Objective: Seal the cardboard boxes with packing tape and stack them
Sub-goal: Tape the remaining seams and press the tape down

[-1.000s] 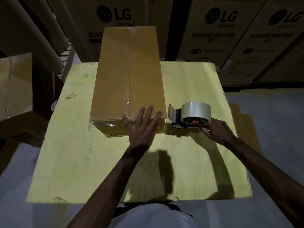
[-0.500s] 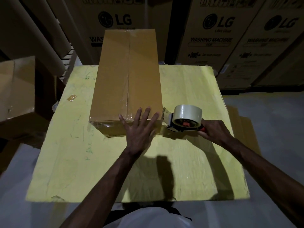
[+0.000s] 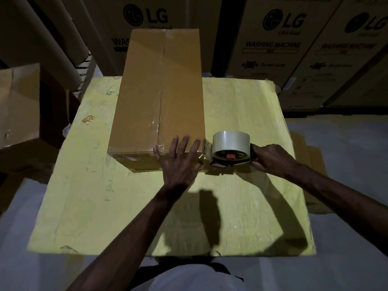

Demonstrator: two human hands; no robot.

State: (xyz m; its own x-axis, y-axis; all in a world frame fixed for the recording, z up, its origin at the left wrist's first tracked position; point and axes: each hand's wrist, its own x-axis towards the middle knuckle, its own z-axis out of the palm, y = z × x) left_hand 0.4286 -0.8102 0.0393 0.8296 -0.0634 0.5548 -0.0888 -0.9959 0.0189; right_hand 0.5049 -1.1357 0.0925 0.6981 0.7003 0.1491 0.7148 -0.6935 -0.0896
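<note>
A long brown cardboard box [image 3: 147, 91] lies on the yellow table top [image 3: 126, 206], its top seam covered with clear tape. My left hand [image 3: 178, 162] presses flat with straight fingers on the box's near right corner. My right hand [image 3: 270, 159] grips the handle of a tape dispenser [image 3: 228, 151] that carries a roll of clear tape. The dispenser's front touches the box's near right edge at table level.
Large printed washing-machine cartons [image 3: 279, 49] stand behind the table. An open brown box [image 3: 21, 106] sits at the left, with cardboard tubes [image 3: 52, 38] leaning behind it. A scrap of tape [image 3: 88, 119] sticks to the table's left part. Grey floor surrounds the table.
The tape dispenser dropped lower and shifted left against the box's near right corner. My left hand stayed pressed on the box.
</note>
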